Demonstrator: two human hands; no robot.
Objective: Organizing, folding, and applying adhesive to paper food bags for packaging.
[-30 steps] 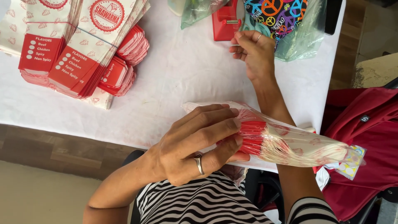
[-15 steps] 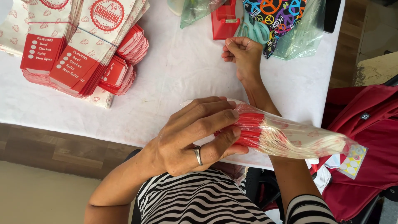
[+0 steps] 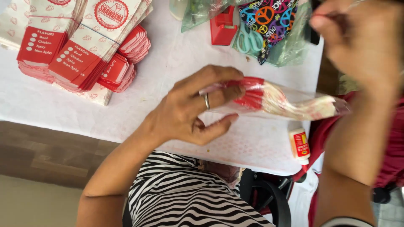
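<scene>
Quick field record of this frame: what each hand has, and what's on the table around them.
left hand: grips clear sleeve of red-and-white paper bags at its red end
right hand: raised, blurred, pinching something small; cannot tell what
table: white cover
far left: banded stacks of red-and-white bags
far edge: red tape dispenser, green scissors
near edge: glue bottle
</scene>
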